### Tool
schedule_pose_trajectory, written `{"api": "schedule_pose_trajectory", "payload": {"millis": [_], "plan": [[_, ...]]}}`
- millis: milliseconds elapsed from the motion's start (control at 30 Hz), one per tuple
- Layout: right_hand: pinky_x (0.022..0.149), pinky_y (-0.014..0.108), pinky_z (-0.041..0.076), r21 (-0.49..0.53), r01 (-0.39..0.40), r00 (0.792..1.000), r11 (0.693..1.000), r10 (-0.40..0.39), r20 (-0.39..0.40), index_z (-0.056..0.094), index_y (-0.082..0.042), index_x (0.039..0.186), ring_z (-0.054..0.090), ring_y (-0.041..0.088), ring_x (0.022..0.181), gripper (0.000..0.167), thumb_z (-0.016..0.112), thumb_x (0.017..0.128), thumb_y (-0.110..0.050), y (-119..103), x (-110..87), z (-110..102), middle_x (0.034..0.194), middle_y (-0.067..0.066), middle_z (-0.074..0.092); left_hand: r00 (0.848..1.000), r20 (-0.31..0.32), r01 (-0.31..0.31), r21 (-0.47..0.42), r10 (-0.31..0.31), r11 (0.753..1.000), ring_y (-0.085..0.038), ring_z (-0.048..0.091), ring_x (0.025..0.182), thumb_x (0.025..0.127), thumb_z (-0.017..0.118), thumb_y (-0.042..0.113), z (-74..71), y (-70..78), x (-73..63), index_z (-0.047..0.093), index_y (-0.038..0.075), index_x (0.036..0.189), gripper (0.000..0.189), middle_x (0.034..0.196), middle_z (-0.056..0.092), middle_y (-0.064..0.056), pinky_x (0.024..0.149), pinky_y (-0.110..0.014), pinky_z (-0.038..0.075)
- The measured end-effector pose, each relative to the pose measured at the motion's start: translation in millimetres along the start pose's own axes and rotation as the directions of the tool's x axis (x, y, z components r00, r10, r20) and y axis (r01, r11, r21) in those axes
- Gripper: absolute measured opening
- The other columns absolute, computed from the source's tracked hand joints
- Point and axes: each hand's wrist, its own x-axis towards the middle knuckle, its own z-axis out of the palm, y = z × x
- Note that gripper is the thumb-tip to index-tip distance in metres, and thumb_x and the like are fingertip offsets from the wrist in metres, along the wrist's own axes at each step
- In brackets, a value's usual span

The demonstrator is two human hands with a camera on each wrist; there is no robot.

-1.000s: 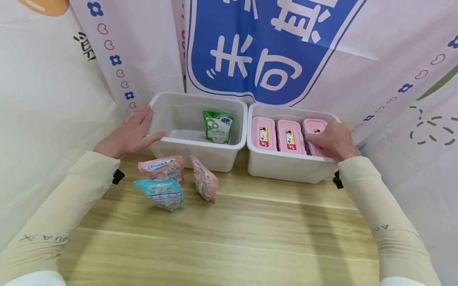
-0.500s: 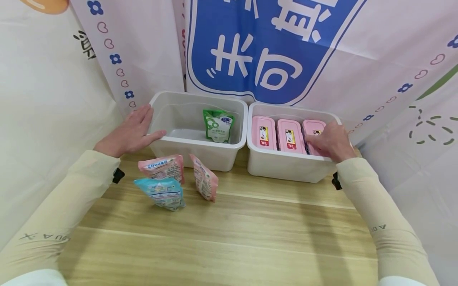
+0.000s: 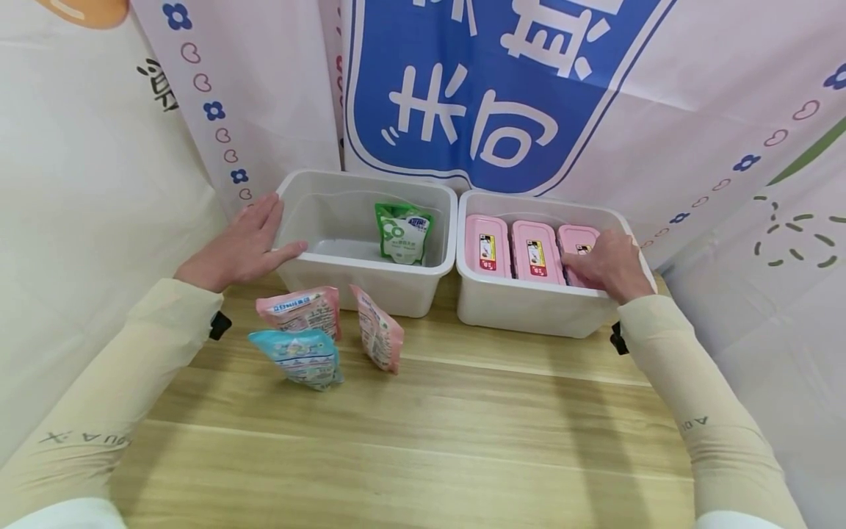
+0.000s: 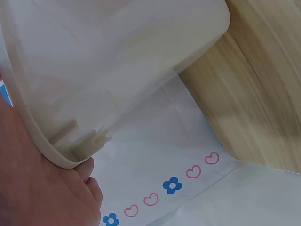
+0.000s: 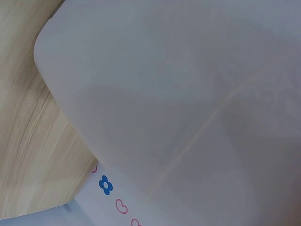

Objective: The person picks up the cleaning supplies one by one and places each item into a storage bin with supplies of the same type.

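Note:
In the head view my right hand [image 3: 611, 266] reaches into the right grey-white plastic bin [image 3: 529, 312]. It holds the rightmost pink-lidded box [image 3: 576, 239], thumb at its left side; its other fingers are mostly hidden. Two matching boxes, the left one [image 3: 487, 246] and the middle one [image 3: 537, 250], stand beside it. My left hand [image 3: 234, 246] lies against the left bin's [image 3: 357, 283] outer left side, fingers extended and thumb over the front rim. The left wrist view shows this hand [image 4: 51, 188] touching the bin's rim [image 4: 47, 150]. Bin wall fills most of the right wrist view.
A green and white pouch [image 3: 405, 235] stands inside the left bin. Before that bin, on the wooden table [image 3: 423, 441], are a pink pouch [image 3: 304, 312], a blue pouch [image 3: 304, 360] and another pink pouch [image 3: 379, 334]. A printed cloth [image 3: 436, 88] hangs behind the bins.
My right hand has shifted slightly left, and the rightmost pink-lidded box sits a little lower in the bin. The left hand and the pouches stay where they were.

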Motion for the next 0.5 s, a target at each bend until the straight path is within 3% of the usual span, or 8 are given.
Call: {"api": "schedule_pose_trajectory", "payload": {"millis": [500], "plan": [[0.048,0.027,0.039,-0.010,-0.018,1.000,1.000,0.018,0.013,0.069,0.001,0.086,0.057,0.021,0.056,0.057,0.073,0.088,-0.055,2.9,0.7,3.5,0.061,0.006,0.054,1.000,0.004,-0.006,0.008,0.006,1.000,-0.046,-0.007,0.164,0.106,0.037,0.066,-0.3,1.4,0.7,-0.007,-0.003,0.166,0.102,0.176,-0.014,-0.024,0.133,-0.065,0.000]]}}
